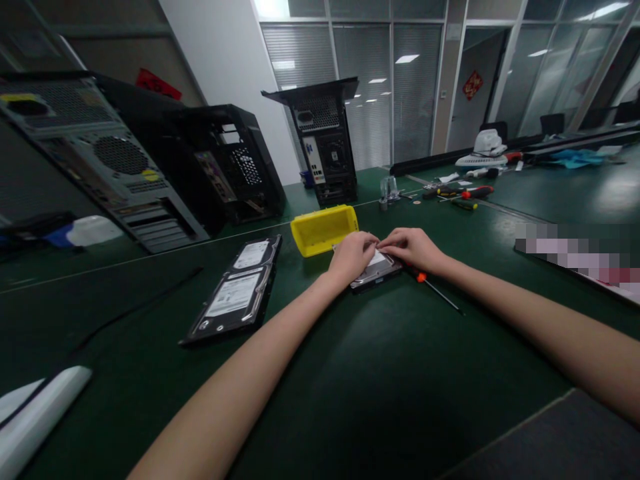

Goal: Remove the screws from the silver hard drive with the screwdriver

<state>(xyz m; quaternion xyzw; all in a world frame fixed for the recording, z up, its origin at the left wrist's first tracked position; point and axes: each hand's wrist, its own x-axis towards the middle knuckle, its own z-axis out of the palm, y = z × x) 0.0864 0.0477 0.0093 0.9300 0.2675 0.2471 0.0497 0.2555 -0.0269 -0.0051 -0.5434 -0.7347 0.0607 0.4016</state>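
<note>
A hard drive (377,267) with a white label lies on the green table in front of me, partly covered by my hands. My left hand (351,257) is closed over its left side, the fingers curled onto the top. My right hand (414,249) reaches in from the right, its thumb and fingers pinched together at the drive's far part. Whatever is between those fingertips is too small to make out. A screwdriver (440,293) with an orange and black handle lies beside the drive, its handle partly under my right hand. Just behind stands a yellow bin (324,232).
Two more hard drives (235,293) lie end to end on the left. Computer cases (145,160) stand at the back left, and another tower (325,147) stands behind the bin. Several screwdrivers (463,193) lie back right. A black cable (135,308) crosses the left side.
</note>
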